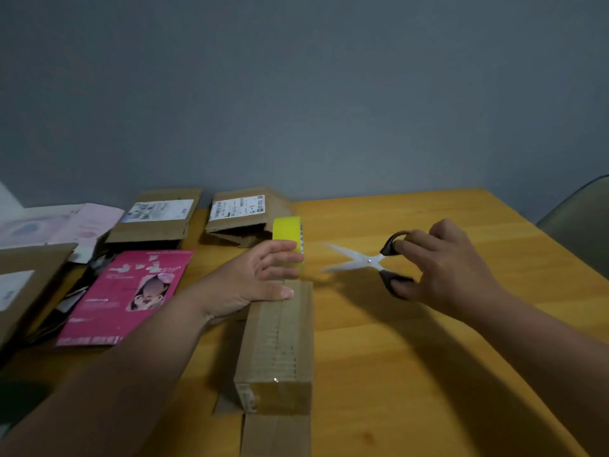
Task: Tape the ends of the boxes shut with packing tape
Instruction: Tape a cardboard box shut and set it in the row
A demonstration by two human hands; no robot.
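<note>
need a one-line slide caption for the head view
Left hand holds tape roll at the box end; right hand brings open scissors.

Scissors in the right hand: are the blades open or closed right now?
Open. The scissors have two pale blades spread in a V toward the tape roll; the right hand has fingers through both dark handles.
</note>
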